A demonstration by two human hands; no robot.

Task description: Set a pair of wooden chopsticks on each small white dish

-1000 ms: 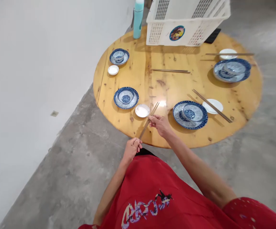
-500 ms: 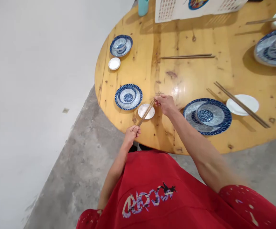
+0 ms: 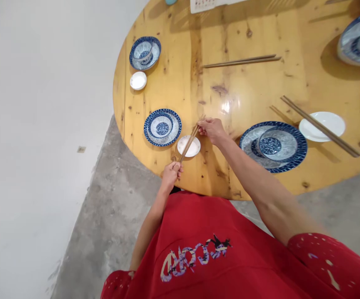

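A pair of wooden chopsticks [image 3: 187, 146] slants over a small white saucer [image 3: 193, 148] near the table's front edge. My left hand [image 3: 171, 173] is closed on their near end, at the edge. Up at the far end, my right hand [image 3: 210, 128] pinches the same pair with its fingertips. Whether the chopsticks rest on the saucer's rim or hover just over it, I cannot tell. Left of the saucer lies a blue-and-white plate [image 3: 177, 137] with a matching bowl [image 3: 161, 127] on it. Another blue-rimmed plate [image 3: 302, 151] with a bowl [image 3: 278, 145] is right of my right forearm.
On the wooden table [image 3: 173, 91], another pair of chopsticks [image 3: 242, 61] lies toward the back. At right, chopsticks [image 3: 321, 126] cross a white saucer [image 3: 335, 120]. At far left are a plate with bowl [image 3: 144, 53] and a saucer [image 3: 138, 81]. A white basket [image 3: 203, 5] stands behind.
The view has shifted, so the basket shows less at the top. Both hands keep their hold on the chopsticks, which now slant a little more steeply over the saucer.
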